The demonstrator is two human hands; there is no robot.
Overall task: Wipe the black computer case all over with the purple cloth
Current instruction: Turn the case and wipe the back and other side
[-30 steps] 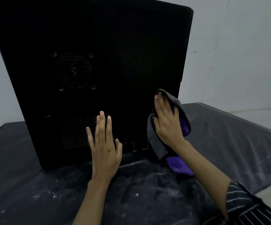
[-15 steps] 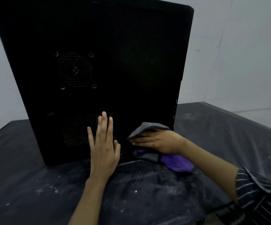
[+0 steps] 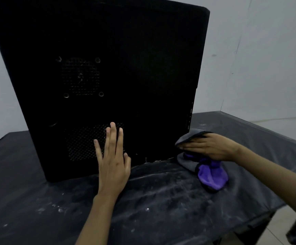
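Dusty sheet (image 3: 161, 200) — mesh-vented case (image 3: 143, 68), plush cloth (image 3: 212, 175).

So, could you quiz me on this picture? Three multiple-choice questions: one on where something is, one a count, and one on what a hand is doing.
1. Where by the case is the cloth?
A. on its top
B. at its lower right corner
C. behind it

2. How many mesh vents show on the case's near side?
A. one
B. two
C. four

3. What is the left hand doing?
A. gripping the cloth
B. making a fist
C. lying flat on the case

Answers:
1 B: the cloth is bunched at that corner, its purple end on the table.
2 B: there is an upper vent and a lower vent.
3 C: its fingers lie straight over the lower vent.
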